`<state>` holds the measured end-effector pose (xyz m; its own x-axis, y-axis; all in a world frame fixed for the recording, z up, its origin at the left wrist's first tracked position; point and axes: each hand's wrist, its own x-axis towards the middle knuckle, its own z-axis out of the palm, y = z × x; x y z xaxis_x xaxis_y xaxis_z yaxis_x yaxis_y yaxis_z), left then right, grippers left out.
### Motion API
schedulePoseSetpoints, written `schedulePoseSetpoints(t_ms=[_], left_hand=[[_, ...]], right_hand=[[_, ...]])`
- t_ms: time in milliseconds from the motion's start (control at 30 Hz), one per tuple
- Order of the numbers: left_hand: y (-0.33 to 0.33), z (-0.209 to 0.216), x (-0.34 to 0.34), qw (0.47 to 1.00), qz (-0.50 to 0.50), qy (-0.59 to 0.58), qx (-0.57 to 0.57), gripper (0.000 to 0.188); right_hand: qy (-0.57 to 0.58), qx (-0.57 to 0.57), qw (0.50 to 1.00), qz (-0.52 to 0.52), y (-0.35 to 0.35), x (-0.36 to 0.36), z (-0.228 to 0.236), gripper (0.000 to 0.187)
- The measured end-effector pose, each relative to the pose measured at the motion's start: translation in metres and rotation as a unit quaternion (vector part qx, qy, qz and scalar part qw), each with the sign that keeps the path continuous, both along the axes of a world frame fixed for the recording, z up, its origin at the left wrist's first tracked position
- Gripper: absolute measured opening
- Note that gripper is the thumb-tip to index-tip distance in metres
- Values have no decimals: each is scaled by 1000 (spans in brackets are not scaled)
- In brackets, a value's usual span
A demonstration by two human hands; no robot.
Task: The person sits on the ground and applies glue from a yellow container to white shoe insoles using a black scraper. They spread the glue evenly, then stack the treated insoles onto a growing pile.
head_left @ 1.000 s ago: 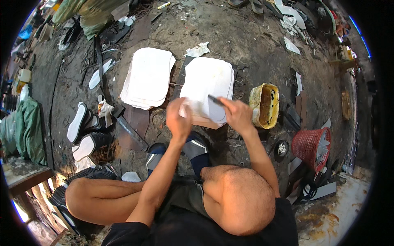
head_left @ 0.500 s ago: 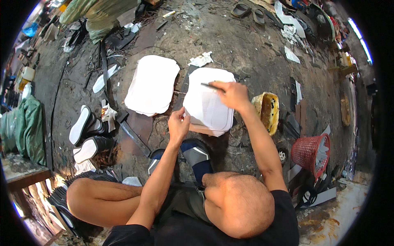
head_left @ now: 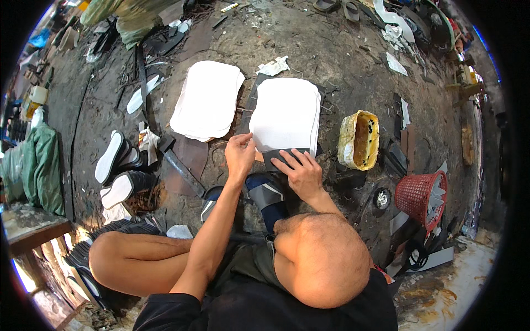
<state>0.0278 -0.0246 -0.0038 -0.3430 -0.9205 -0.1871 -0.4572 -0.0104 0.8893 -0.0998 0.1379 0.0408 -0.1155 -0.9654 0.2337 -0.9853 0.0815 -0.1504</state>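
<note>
Splaying fingers over the dark strip [head_left: 270, 161], right hand [head_left: 303, 174] is nearer; pinch underneath can't be told. White stack [head_left: 285, 113] lies ahead, long axis running away. Left hand [head_left: 240, 156] curls at its near-left edge, hold unclear.

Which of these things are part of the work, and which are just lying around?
Probably part of the work:
white stack by the left hand
dark flat piece under the right hand
perhaps the other white stack and yellow tub

Apparently lying about:
hammer
red basket
pale-soled shoes
crumpled scrap
</note>
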Motion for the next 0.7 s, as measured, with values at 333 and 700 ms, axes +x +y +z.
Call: schedulePoseSetpoints(t_ms=[333, 700], left_hand=[[-42, 37, -24, 962, 133, 228, 72, 42], [-98, -35, 39, 921, 291, -44, -255, 51]], right_hand=[[-73, -29, 996, -49, 46, 0, 36, 46], [-169, -278, 846, -423, 115, -118, 72, 45]])
